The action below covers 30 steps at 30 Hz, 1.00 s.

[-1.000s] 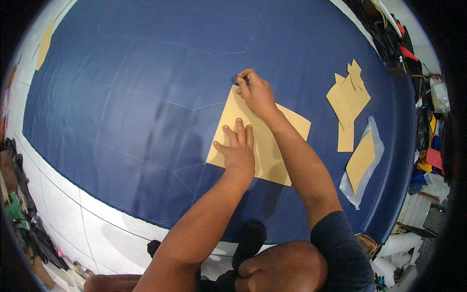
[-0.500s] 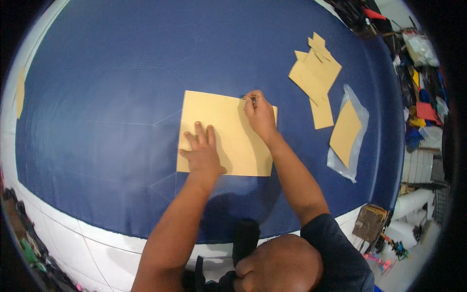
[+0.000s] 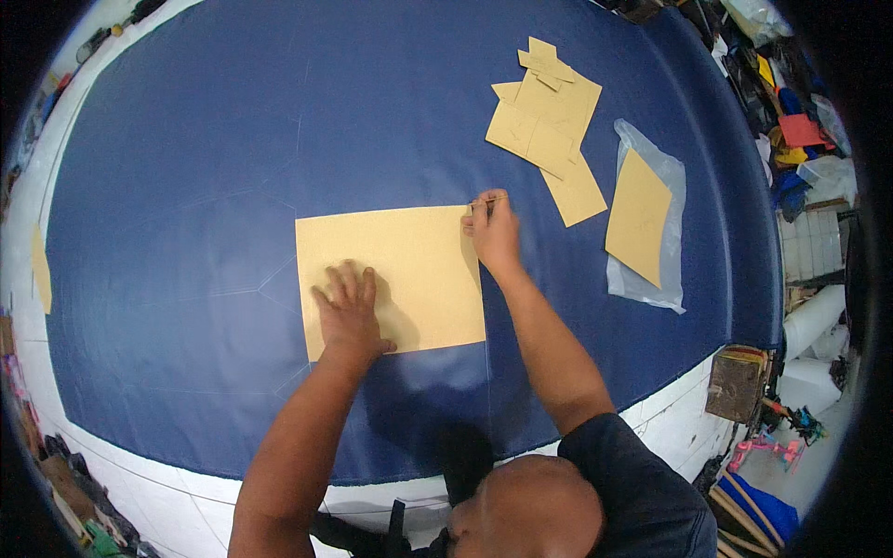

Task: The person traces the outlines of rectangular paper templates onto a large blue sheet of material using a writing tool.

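While left fingers (image 3: 369,281) spread, right fingers (image 3: 480,214) pinch a thin tool (image 3: 503,196) near overlapping cutouts (image 3: 560,104).

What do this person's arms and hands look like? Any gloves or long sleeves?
No gloves: the left hand and right hand are bare, with no watch or bracelet visible. A dark short sleeve ends near the right elbow; no left sleeve shows.

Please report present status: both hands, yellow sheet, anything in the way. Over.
Left hand spread on yellow sheet. Right hand at sheet's upper right corner, pinching slim object. Other yellow pieces lie apart, not in the way.
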Available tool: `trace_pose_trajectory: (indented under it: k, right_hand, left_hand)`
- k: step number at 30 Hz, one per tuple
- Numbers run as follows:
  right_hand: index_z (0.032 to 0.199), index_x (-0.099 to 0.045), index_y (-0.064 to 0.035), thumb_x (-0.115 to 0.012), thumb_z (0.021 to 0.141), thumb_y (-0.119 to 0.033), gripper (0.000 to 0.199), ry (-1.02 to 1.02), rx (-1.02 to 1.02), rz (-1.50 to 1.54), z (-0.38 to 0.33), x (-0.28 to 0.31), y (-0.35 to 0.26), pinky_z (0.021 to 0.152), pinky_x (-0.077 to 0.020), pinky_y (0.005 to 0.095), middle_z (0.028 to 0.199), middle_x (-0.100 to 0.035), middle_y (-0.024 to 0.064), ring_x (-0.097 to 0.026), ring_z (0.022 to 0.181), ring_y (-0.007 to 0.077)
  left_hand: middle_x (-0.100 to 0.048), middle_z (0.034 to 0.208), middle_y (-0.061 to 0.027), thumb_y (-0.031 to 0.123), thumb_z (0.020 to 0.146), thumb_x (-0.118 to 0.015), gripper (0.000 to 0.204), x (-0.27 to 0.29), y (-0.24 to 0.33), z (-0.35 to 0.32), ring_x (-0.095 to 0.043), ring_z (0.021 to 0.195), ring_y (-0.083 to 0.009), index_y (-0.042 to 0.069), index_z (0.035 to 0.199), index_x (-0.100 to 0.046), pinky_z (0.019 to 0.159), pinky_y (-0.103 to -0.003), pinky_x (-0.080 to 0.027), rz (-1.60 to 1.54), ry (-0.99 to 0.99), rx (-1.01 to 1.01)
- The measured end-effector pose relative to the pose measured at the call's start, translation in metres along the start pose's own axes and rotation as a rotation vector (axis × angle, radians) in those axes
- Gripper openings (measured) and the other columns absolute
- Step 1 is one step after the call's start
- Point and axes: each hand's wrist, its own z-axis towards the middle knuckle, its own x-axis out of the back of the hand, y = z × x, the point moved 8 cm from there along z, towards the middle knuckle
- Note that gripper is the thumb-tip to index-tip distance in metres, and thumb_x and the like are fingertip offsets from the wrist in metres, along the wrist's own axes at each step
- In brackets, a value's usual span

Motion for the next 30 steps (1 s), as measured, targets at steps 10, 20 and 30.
trace_pose_trajectory:
  k: [10, 20, 30]
  right_hand:
    - [0.11, -0.05, 0.0026, -0.047, 0.104, -0.011, 0.015, 0.062, -0.065, 0.19, -0.008, 0.003, -0.003, 0.058, -0.0594, 0.0329, 0.098, -0.062, 0.0169, -0.072, 0.071, 0.021]
    - [0.109, -0.055, 0.0005, -0.055, 0.097, -0.008, 0.015, 0.059, 0.212, -0.25, -0.002, 0.009, -0.011, 0.083, -0.0533, 0.0492, 0.1, -0.064, 0.0237, -0.066, 0.092, 0.0421]
    - [0.112, -0.056, -0.0036, -0.049, 0.097, -0.01, 0.018, -0.143, 0.362, -0.492, -0.021, 0.009, -0.035, 0.085, -0.053, 0.0528, 0.111, -0.064, 0.0214, -0.063, 0.102, 0.0445]
  left_hand:
    - [-0.026, 0.155, -0.0378, 0.054, 0.06, -0.094, 0.141, 0.009, 0.039, 0.027, -0.036, 0.142, -0.0549, 0.02, 0.165, -0.006, 0.114, -0.05, -0.043, 0.074, -0.104, -0.142]
    - [-0.018, 0.164, -0.0288, 0.05, 0.056, -0.096, 0.143, 0.013, 0.063, 0.039, -0.026, 0.151, -0.0446, 0.019, 0.165, -0.008, 0.118, -0.047, -0.038, 0.213, 0.013, -0.301]
    - [-0.01, 0.167, -0.0274, 0.034, 0.051, -0.1, 0.147, 0.02, 0.079, 0.04, -0.025, 0.151, -0.0478, 0.038, 0.163, -0.006, 0.117, -0.045, -0.042, 0.171, -0.041, -0.417]
